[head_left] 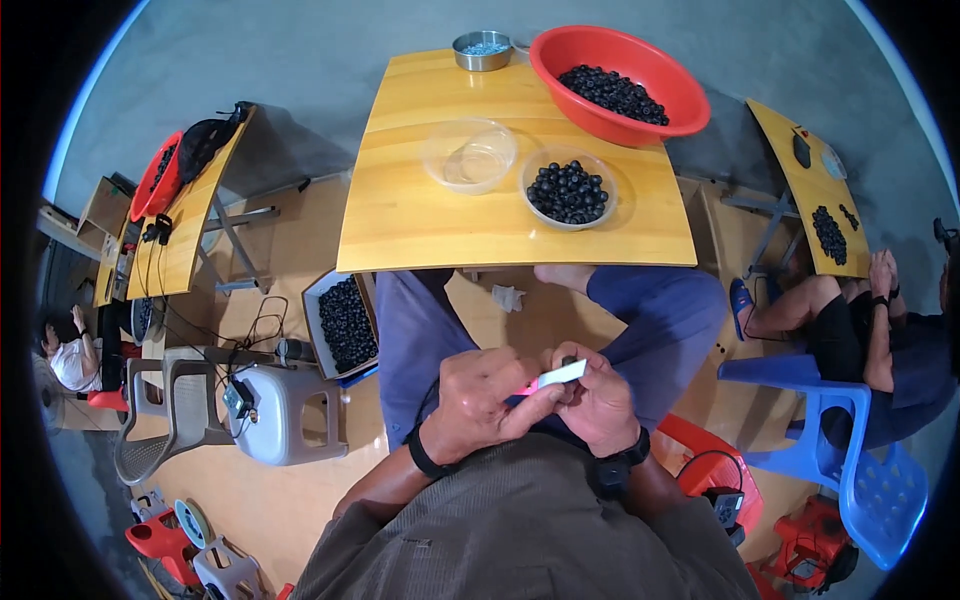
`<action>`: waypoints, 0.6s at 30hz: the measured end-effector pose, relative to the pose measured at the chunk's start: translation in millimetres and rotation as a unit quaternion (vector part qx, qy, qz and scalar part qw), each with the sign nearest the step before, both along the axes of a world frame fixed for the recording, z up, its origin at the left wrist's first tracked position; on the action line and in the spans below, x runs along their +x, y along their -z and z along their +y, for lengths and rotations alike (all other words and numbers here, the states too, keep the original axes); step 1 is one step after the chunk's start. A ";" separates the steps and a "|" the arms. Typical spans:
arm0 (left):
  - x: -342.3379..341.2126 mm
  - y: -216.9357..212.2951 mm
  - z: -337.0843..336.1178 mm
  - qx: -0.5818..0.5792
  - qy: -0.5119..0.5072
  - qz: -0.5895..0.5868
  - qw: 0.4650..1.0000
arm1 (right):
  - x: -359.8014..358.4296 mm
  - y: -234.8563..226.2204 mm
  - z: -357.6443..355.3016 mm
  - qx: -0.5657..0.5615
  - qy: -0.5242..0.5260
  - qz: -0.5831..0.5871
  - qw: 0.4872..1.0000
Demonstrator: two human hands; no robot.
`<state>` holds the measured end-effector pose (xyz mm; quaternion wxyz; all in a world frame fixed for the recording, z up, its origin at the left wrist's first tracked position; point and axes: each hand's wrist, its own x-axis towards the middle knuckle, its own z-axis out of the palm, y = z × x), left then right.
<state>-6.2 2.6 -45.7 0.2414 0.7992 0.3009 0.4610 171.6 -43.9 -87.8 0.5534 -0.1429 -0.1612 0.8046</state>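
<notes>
Two hands meet above our lap, below the wooden table [420, 215]: the left hand [480, 405] pinches a pink-handled blade [552, 378], its long axis running up-right toward the right hand [598, 400], whose fingertips close on one dark berry [569, 361].

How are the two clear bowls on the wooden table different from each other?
The left clear bowl holds no fruit; the right clear bowl is heaped with dark round fruits. The left one sits slightly farther from the person than the right one. Both are transparent, round, similar in size, upright and side by side.
</notes>
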 end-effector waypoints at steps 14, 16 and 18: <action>0.3 1.2 4.4 -0.026 -0.018 -0.003 0.999 | -0.7 -0.7 2.6 -0.032 0.001 -0.009 0.999; -2.0 -1.2 2.3 -0.017 -0.020 0.003 1.000 | -3.3 -7.1 -0.2 -0.039 0.009 -0.032 0.999; -0.9 -7.2 2.9 -0.001 0.002 -0.003 1.000 | -0.3 -2.7 1.9 0.007 0.016 -0.053 0.998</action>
